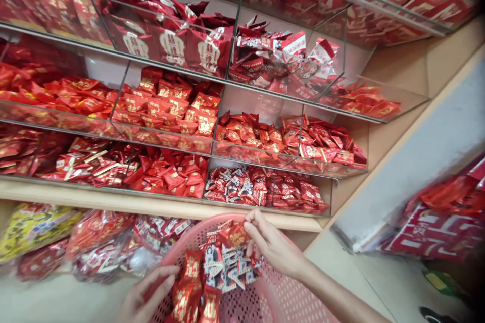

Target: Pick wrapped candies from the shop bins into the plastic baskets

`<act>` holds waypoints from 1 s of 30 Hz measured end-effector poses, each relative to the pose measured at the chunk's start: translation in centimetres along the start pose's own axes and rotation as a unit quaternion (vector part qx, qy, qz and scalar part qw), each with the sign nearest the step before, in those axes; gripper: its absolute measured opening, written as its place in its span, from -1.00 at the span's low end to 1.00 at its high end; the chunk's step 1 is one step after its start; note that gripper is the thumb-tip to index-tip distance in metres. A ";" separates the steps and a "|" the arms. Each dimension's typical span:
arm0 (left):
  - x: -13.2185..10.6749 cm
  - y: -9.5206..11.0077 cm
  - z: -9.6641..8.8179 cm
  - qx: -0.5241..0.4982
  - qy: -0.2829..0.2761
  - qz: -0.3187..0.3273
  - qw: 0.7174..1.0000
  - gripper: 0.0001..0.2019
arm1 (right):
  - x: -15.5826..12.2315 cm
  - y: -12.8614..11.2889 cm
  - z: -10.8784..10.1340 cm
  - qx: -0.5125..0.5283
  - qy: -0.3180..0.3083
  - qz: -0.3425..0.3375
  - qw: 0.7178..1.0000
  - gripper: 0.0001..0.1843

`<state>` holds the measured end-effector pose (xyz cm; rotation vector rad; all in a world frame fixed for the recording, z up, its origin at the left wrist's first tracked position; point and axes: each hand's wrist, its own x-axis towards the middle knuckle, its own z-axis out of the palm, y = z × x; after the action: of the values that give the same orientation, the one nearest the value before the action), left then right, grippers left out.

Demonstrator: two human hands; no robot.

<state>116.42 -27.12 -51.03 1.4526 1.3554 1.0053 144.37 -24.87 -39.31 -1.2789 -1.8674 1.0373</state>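
Observation:
A pink perforated plastic basket (280, 298) sits low in front of me, holding several small red and white wrapped sweets (222, 270). My right hand (271, 245) hovers over the basket's far rim, its fingers pinched on a small red packet (237, 234). My left hand (146, 295) grips the basket's near left rim with the fingers curled over it. Above stand tiers of clear acrylic bins (265, 156) filled with red wrapped sweets.
A wooden shelf ledge (151, 202) runs under the bins. Below it lie large bags of sweets, red (98, 237) and yellow (34, 227). A pale wall panel (417, 161) and more red boxes (439, 227) stand at the right.

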 end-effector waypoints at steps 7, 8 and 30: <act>-0.1 0.8 -0.1 0.019 -0.021 0.001 1.000 -0.63 | 0.1 4.0 3.3 0.072 -0.075 0.036 0.994 -0.77; -0.1 0.7 -0.1 0.021 -0.021 0.001 1.000 -0.63 | 0.1 4.5 3.9 0.070 -0.085 0.039 0.993 -0.77; -0.4 1.6 0.1 -0.003 -0.006 -0.004 1.000 -0.64 | 0.9 5.2 10.9 -0.197 -0.060 0.005 0.979 -0.82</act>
<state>116.89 -27.59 -49.56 1.4448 1.3484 0.9935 137.25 -25.62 -49.04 -1.4714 -2.2415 0.7865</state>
